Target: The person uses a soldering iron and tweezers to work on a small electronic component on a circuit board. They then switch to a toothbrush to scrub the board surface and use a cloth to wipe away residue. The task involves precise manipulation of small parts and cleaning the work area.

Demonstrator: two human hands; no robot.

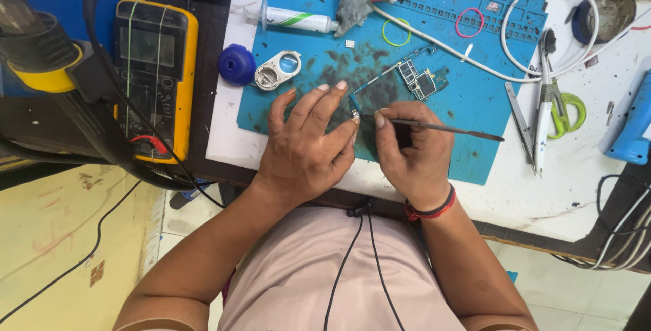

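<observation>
— How are your hands set?

— My right hand [413, 158] is curled closed around a thin metal pick [441, 127], pinched between thumb and fingers, its tip pointing left. My left hand [305, 148] lies palm down with the fingers spread and half bent, fingertips pressing on the near end of the circuit board [407, 80]; it grips nothing outright.

— And where is the board?

— It lies on the blue mat [475, 100], running up and right from my fingertips. The pick's tip meets its lower left corner, right between my two hands.

— Around that?

— The mat sits on the white counter [576, 188]. A yellow multimeter [152, 73] is well off to my left, tweezers [519, 121] and green-handled scissors [566, 110] to my right
</observation>
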